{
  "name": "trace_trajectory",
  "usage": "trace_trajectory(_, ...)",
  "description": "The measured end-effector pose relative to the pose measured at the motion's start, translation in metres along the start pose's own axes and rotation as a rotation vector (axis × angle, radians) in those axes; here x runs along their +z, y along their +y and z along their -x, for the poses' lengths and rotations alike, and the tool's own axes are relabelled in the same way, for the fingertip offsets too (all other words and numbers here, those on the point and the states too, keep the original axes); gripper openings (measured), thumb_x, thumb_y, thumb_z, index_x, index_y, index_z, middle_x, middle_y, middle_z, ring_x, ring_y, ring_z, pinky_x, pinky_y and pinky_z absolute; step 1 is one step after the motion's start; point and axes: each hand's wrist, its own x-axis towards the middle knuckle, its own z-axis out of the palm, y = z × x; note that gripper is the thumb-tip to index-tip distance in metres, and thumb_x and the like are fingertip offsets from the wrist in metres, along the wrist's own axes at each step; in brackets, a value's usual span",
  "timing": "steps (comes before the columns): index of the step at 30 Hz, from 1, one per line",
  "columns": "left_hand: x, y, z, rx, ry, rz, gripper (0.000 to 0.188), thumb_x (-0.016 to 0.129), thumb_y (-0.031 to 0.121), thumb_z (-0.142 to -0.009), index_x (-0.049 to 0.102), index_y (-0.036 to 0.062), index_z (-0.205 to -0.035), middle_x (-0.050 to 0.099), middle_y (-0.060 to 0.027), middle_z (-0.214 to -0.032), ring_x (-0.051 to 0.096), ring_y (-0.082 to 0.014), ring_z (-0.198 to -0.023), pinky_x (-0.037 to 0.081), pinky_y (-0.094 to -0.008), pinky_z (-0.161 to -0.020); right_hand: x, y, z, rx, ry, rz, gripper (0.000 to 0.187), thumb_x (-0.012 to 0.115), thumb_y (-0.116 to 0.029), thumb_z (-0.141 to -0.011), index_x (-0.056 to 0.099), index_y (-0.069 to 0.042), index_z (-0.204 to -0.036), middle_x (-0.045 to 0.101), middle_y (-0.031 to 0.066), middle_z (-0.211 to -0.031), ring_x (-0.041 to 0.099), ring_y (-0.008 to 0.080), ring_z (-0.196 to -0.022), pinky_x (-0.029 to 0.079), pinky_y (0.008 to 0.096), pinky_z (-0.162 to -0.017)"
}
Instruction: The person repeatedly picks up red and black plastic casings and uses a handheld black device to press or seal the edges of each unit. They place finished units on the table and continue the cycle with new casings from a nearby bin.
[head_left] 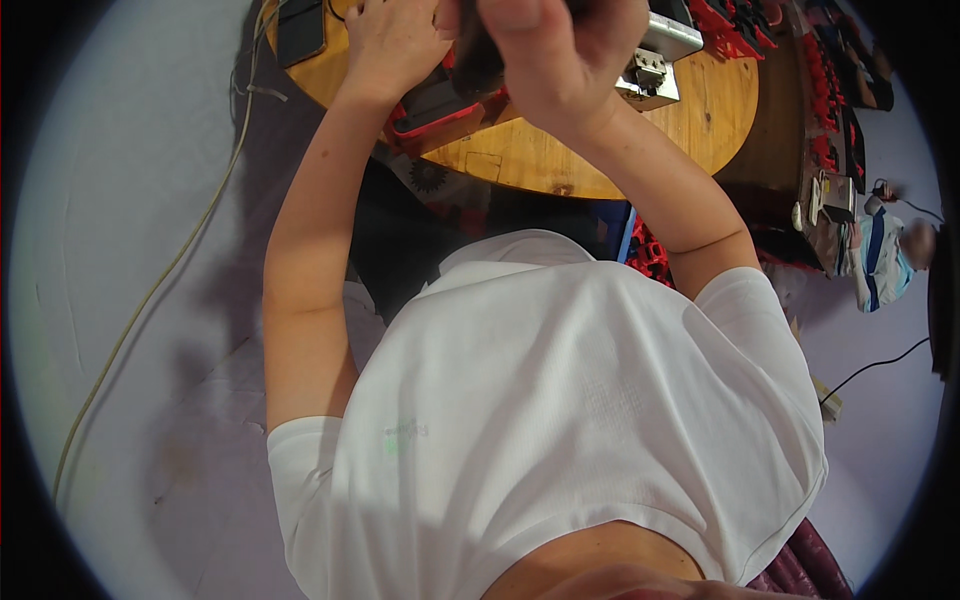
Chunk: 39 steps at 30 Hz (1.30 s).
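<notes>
Head view, right grip [572, 68] around dark object [477, 68], visible end down-frame, long axis unclear, left grip [394, 46] unclear

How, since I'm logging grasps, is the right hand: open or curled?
Curled: the right hand bends, apparently around a dark object; the top edge crops it.

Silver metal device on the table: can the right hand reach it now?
Probably yes: nothing visible separates the right hand from the silver metal device, though that hand appears occupied with a dark object.

Left arm [310, 220] outstretched, right arm [680, 190] bent, right fingers [540, 45] curled
</notes>
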Motion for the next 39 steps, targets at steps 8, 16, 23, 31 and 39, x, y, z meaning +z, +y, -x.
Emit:
trace_trajectory(8, 0.024, -0.063, -0.001, 0.076, 0.041, -0.180, 0.051, 0.052, 0.054, -0.091, 0.057, 0.0228, -0.131, 0.062, -0.0083, -0.117, 0.057, -0.0298, -0.110, 0.042, -0.0464, -0.094, -0.017, -0.008, -0.001, 0.093, 0.056, -0.051, 0.059, 0.068, -0.037, -0.088, 0.040, 0.001, -0.124, 0.059, 0.0103, -0.089, 0.059, 0.0131, -0.069, 0.049, 0.0258, -0.060)
trace_trajectory(16, 0.017, -0.033, -0.007, 0.073, 0.040, -0.504, 0.049, 0.052, 0.056, -0.091, 0.060, 0.0270, -0.130, 0.062, -0.0070, -0.117, 0.058, -0.0291, -0.109, 0.044, -0.0449, -0.092, -0.143, -0.049, -0.006, -0.003, 0.253, 0.464, 0.038, 0.062, -0.033, -0.094, 0.047, -0.004, -0.112, 0.059, 0.0094, -0.082, 0.058, 0.0154, -0.063, 0.049, 0.0287, -0.056)
trace_trajectory(23, 0.015, -0.030, -0.005, 0.050, 0.015, -0.499, 0.048, 0.053, 0.053, -0.091, 0.060, 0.0267, -0.130, 0.062, -0.0077, -0.118, 0.059, -0.0299, -0.109, 0.044, -0.0456, -0.093, -0.163, -0.048, 0.021, -0.012, 0.303, 0.539, 0.041, 0.064, -0.036, -0.093, 0.045, -0.003, -0.110, 0.058, 0.0086, -0.081, 0.057, 0.0150, -0.064, 0.048, 0.0285, -0.059)
trace_trajectory(31, 0.018, -0.037, -0.006, 0.092, 0.055, -0.484, 0.049, 0.051, 0.057, -0.091, 0.060, 0.0277, -0.129, 0.062, -0.0078, -0.114, 0.058, -0.0293, -0.108, 0.043, -0.0496, -0.090, -0.161, -0.046, 0.029, 0.016, 0.341, 0.573, 0.041, 0.065, -0.038, -0.092, 0.045, -0.004, -0.107, 0.056, 0.0078, -0.080, 0.056, 0.0142, -0.063, 0.047, 0.0270, -0.057)
trace_trajectory(39, 0.020, -0.038, -0.006, 0.130, 0.112, -0.551, 0.047, 0.052, 0.055, -0.091, 0.061, 0.0277, -0.128, 0.064, -0.0073, -0.113, 0.061, -0.0303, -0.105, 0.047, -0.0476, -0.087, -0.129, -0.048, -0.013, 0.417, 0.326, 0.440, 0.037, 0.058, -0.042, -0.096, 0.047, -0.007, -0.101, 0.056, 0.0028, -0.072, 0.057, 0.0104, -0.058, 0.048, 0.0247, -0.052)
